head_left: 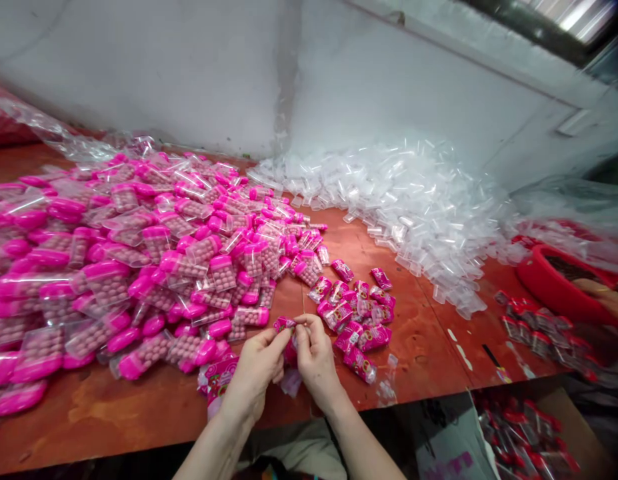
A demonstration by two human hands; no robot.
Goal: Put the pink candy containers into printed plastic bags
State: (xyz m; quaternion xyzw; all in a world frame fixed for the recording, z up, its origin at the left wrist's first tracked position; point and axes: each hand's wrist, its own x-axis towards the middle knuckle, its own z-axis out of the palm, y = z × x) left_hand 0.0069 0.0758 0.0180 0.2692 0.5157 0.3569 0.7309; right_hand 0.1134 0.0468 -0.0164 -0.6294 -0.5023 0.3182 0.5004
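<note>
We hold a small pink packet [284, 324] near the front edge of the red table [409, 367], at the centre of the clock. Our left hand [259, 370] comes in from seven o'clock, its thumb and bent fingers pinching the packet's near side. Our right hand [316, 357] comes in from five o'clock, thumb and forefinger closed on the packet's other side; its remaining fingers are curled in, and we cannot tell whether they touch the packet. Just below our fingers lies a scrap of clear film [291, 382].

At eight o'clock, close beside our left wrist, we see printed pink wrappers [217, 381]. At ten o'clock spreads a large heap of pink-capped bottles [153, 267] full of pink balls, with a clear plastic bag [86, 145] behind it. At two o'clock, near our right hand, lies a cluster of filled pink packets [361, 310]. Farther off at one o'clock we have a mound of clear containers [403, 207] against the pale wall [199, 73].

Towards three o'clock stands a red basin [549, 287] with another person's hand [601, 299] at it, blurred; red-topped containers [539, 333] lie before it. At four o'clock, below the table, more red-topped containers fill a box [581, 417].
</note>
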